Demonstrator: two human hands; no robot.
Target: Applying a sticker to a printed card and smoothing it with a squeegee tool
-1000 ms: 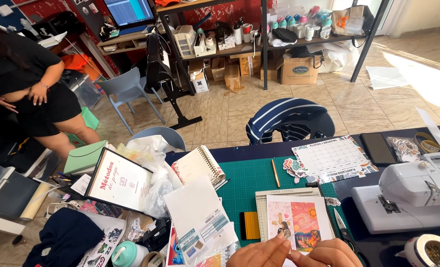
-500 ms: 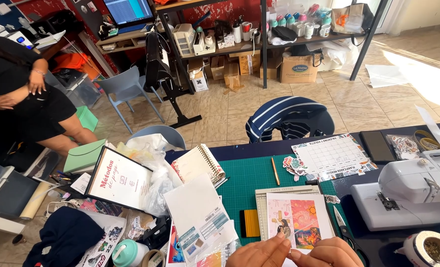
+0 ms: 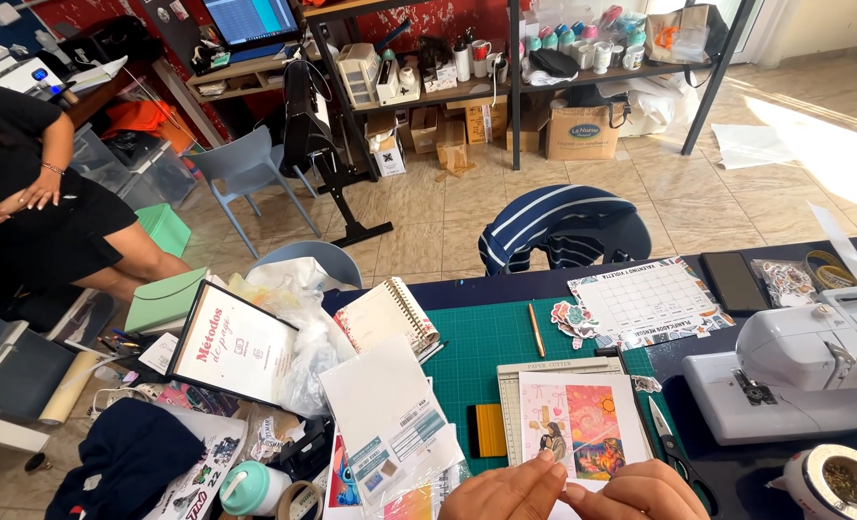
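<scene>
While colourful printed paper sheet (image 3: pixel 582 433) lies on white paper trimmer (image 3: pixel 544 371) atop green cutting mat on tabletop, its lower edge is pinched by left hand (image 3: pixel 505 493) and right hand (image 3: pixel 640 493); sheet apparently uncut, trimming judged pending.

Both the left hand (image 3: pixel 505 493) and right hand (image 3: pixel 640 496) are cut off by the bottom edge. What is pinched between them cannot be told.

Both hands, left hand (image 3: pixel 505 493) and right hand (image 3: pixel 640 496), meet on the printed sheet (image 3: pixel 582 429) lying on the paper cutter (image 3: pixel 507 404). Scissors (image 3: pixel 669 448) just right of them, sewing machine (image 3: pixel 799 371) further right. Pencil (image 3: pixel 536 329) and spiral notebook (image 3: pixel 390 316) behind, framed sign (image 3: pixel 236 351) far left.
</scene>
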